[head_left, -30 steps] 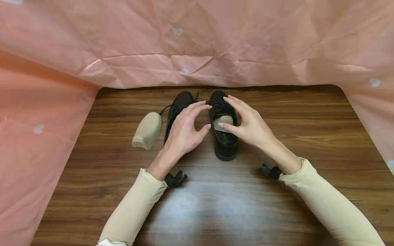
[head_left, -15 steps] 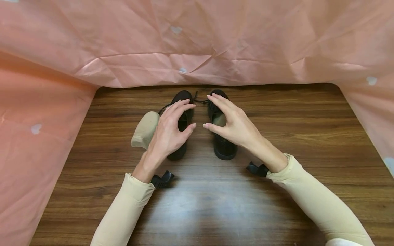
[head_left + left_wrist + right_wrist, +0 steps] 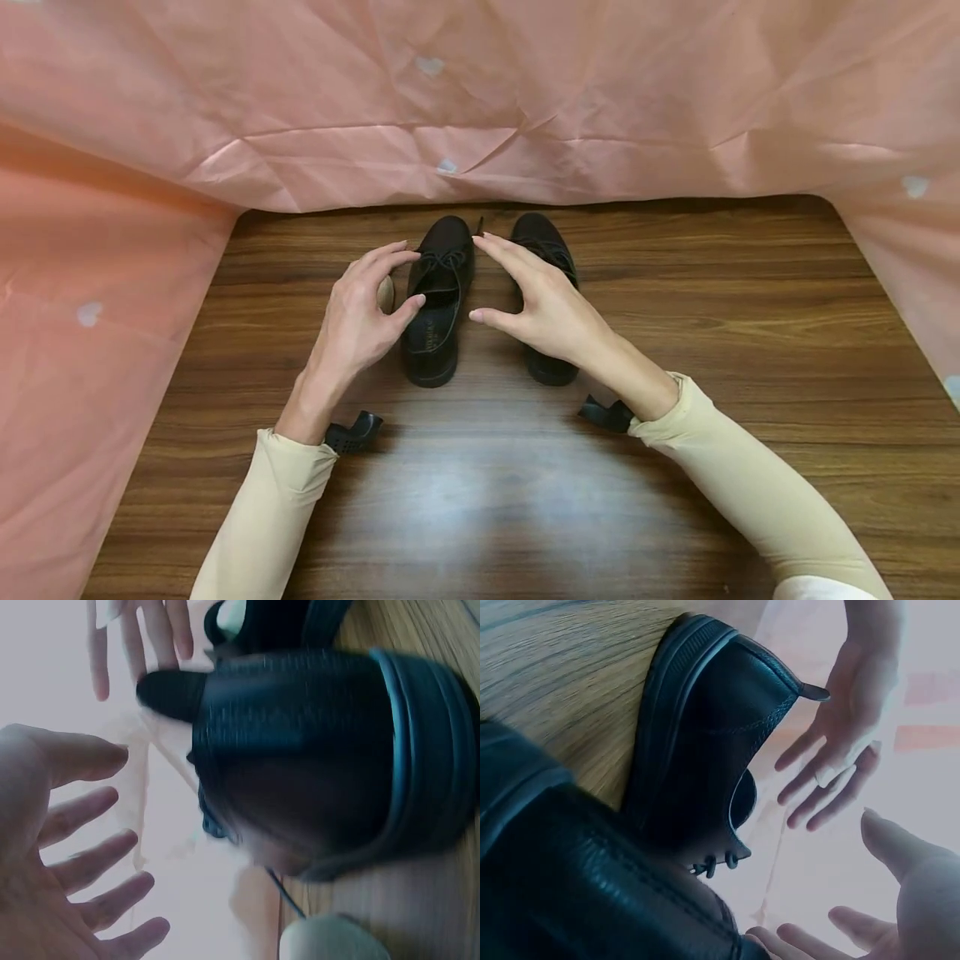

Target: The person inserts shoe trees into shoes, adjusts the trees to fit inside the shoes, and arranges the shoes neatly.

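Observation:
Two black lace-up shoes stand side by side, toes pointing away. My left hand (image 3: 358,312) hovers at the outer side of the left shoe (image 3: 444,250), fingers and thumb spread in a loose curve with nothing between them. Over the right shoe (image 3: 538,227) hangs my right hand (image 3: 551,307), its fingertips in the gap between the shoes; it covers much of that shoe's opening. Mostly hidden behind my left hand lies a beige foot-shaped shoe insert (image 3: 386,293), also visible in the left wrist view (image 3: 330,941). Inside the right shoe a second pale insert (image 3: 231,616) shows.
The shoes stand on a brown wood-grain tabletop (image 3: 750,350). Pink cloth (image 3: 600,92) with pale hearts rises behind it and at both sides. A loose lace end (image 3: 481,223) sticks up between the toes. Black mounts (image 3: 354,432) sit at both wrists.
Both hands have shifted left. My left hand came off the left shoe, uncovering its opening, and now covers most of the loose insert. My right hand moved inward across the right shoe.

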Motion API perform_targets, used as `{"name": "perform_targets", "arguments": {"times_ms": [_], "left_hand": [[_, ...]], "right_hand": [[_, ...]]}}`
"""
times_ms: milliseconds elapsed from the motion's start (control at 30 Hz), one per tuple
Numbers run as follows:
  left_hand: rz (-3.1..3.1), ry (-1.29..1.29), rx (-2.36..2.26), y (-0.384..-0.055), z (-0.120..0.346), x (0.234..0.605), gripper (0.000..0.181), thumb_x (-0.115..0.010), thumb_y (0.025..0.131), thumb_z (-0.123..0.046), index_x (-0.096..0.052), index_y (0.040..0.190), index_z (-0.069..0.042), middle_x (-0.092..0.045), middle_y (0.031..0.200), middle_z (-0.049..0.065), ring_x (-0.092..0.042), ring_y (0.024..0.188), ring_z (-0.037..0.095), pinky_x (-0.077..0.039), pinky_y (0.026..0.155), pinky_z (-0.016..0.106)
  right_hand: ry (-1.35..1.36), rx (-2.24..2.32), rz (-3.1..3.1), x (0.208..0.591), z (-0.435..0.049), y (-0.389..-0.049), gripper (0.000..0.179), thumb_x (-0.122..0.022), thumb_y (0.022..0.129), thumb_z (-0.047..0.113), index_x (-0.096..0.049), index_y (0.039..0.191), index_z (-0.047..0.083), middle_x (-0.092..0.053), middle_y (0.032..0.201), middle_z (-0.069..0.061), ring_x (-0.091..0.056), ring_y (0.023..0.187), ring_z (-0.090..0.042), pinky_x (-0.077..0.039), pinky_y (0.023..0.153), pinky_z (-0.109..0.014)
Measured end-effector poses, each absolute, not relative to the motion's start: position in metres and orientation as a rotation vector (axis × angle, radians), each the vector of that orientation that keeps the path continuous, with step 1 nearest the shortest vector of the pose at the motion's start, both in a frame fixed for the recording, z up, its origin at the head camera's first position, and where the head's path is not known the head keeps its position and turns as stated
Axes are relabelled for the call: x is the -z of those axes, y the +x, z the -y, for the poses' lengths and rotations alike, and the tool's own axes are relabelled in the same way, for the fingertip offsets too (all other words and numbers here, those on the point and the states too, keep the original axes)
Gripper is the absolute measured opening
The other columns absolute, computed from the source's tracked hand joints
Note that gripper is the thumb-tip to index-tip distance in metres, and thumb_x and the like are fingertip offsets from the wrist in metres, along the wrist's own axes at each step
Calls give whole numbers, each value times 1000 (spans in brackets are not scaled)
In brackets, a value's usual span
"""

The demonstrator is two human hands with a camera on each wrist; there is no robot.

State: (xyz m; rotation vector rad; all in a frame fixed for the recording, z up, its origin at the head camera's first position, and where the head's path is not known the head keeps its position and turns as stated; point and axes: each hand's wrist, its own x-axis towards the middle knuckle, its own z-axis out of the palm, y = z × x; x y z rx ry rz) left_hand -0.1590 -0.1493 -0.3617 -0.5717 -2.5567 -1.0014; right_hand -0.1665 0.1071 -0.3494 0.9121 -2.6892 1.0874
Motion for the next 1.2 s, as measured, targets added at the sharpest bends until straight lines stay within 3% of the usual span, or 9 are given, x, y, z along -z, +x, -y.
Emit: {"name": "perform_targets", "arguments": {"times_ms": [300,633,900,1133,1200], "left_hand": [[2600,-520,972,-159,171,363,46,-79,83,-14,-66,127,-10,-57,139,7,-52,129,29,-40,105,47],[2687,-538,984,-157,196,363,47,-81,82,-14,-66,127,-12,-61,135,4,-54,128,25,-41,104,46],[2848,-519,961,-157,213,369,51,-82,82,-16,-64,130,-16,-57,140,5,-50,131,27,-38,106,48],[2940,-502,958,-154,224,373,51,-82,82,-16,-64,130,-13,-54,142,11,-47,133,32,-36,107,50],[2961,-512,949,-153,227,373,52,-82,82,-17,-64,130,-13,-54,143,12,-47,133,34,-36,107,52]], "right_hand": [[865,-1069,2750,350,-96,-167,87,-78,85,41,-33,156,24,-37,158,-6,-39,141,-23,-35,109,-51],[832,-1201,2784,355,-87,-168,85,-79,86,34,-33,156,22,-36,158,-7,-59,120,-23,-51,94,-36],[760,-1227,2817,362,-73,-166,82,-78,87,32,-34,155,17,-37,156,-8,-54,127,-27,-53,93,-36],[695,-1158,2867,368,-66,-166,78,-72,91,36,-34,156,16,-36,157,-7,-63,104,-22,-51,89,-37],[685,-1124,2894,368,-64,-167,77,-71,92,37,-33,156,16,-36,157,-9,-60,108,-23,-49,94,-41]]}}
